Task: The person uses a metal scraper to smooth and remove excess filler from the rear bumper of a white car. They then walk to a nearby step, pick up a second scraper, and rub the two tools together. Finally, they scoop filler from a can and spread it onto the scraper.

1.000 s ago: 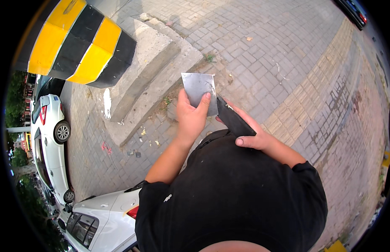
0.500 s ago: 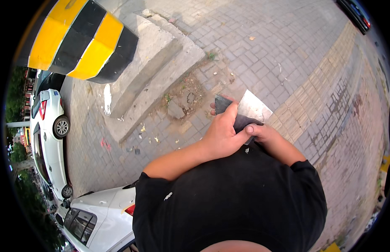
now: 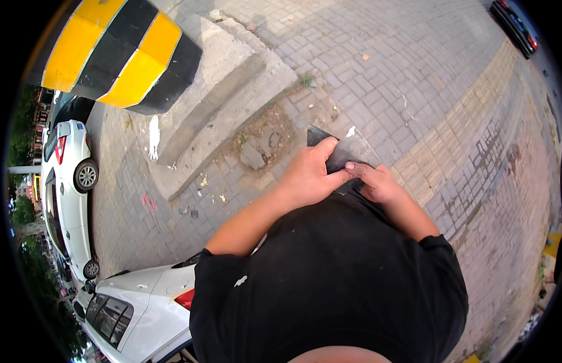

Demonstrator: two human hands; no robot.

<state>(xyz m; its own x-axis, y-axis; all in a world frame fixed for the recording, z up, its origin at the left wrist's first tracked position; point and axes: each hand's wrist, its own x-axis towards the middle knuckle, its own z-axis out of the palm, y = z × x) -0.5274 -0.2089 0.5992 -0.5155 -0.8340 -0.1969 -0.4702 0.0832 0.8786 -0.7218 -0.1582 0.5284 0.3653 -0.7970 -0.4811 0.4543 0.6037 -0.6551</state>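
Observation:
A thin, stiff-looking sheet (image 3: 338, 158), dark grey with a paler grey part at its right, like sandpaper, is held in front of my black shirt. My left hand (image 3: 311, 172) is closed on its left side, thumb on top; the other fingers are hidden beneath. On its right side, my right hand (image 3: 377, 181) pinches the near edge, thumb pointing left across the dark face. Both thumbs almost meet at the middle of the sheet. Whether it is one folded piece or two pieces, I cannot tell.
A yellow-and-black striped pillar (image 3: 123, 57) stands on a stepped concrete base (image 3: 232, 78) at the far left. White cars (image 3: 69, 193) are parked at the left, one (image 3: 145, 308) close by my left side. Grey paving bricks (image 3: 377, 72) cover the ground, with scattered litter.
Both hands have shifted slightly farther away and drawn the sheet with them. My right thumb has slid up over the dark face, and the bright pale part now shows greyer and narrower.

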